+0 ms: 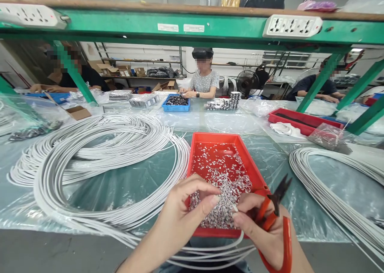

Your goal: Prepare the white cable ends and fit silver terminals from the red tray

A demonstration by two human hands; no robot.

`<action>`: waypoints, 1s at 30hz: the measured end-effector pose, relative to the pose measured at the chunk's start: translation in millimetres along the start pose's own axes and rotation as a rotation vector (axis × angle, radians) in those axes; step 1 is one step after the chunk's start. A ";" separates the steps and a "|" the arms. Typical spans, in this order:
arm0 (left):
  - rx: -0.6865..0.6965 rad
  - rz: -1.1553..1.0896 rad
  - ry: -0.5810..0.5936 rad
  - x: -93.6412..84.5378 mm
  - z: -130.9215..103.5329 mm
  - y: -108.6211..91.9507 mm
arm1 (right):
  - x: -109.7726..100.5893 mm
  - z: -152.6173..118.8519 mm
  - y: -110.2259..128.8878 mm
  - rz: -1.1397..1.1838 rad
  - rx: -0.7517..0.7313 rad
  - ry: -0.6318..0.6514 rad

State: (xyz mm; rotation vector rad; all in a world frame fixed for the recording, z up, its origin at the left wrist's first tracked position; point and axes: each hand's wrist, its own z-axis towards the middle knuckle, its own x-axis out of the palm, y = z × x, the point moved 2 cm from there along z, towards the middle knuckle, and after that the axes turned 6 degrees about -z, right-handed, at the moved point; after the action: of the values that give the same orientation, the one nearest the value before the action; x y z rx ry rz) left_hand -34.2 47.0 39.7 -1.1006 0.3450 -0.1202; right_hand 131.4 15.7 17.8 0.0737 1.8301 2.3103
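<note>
Both hands meet over the near edge of the red tray [192, 161], which sits near the middle of the table [138, 185]. The left hand [183, 209] has thumb and fingers pinched together, maybe on one tiny metal bit, but it is too small to be sure. The right hand [258, 225] grips orange pliers [279, 225] in its palm, black tips pointing up and away, while its fingertips touch the left ones. To do this well, pick just one piece, pinch it softly, and keep the pliers' tips off the fingers. The pieces [222, 181] are small, shiny, silver, heaped in the tray. White wire [99, 157] lies coiled to the left.
</note>
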 end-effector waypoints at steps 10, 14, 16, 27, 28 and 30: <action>-0.012 0.034 -0.065 22.8 -3.9 -5.6 | 6.3 -2.4 -13.0 -0.269 -0.510 -0.049; 0.010 0.106 -0.062 22.1 -1.2 -5.2 | 7.3 -4.4 -12.2 -0.269 -0.508 -0.084; 0.007 0.099 -0.053 21.5 0.0 -3.4 | 6.9 -4.4 -11.8 -0.174 -0.338 -0.065; -0.059 0.547 0.034 24.6 17.2 22.2 | 6.0 3.0 -21.5 0.474 0.191 0.256; -0.071 0.627 0.069 24.0 18.2 27.1 | 5.6 1.9 -21.4 0.488 0.191 0.254; -0.072 0.656 0.145 22.4 17.9 36.0 | -2.4 -1.8 -19.2 0.449 0.158 0.227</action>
State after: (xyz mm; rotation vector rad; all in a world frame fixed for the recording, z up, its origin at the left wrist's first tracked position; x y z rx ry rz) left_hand -9.9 72.7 10.2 -1.0030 0.8275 0.3990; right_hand 135.8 17.7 -1.0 0.2831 2.3094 2.5402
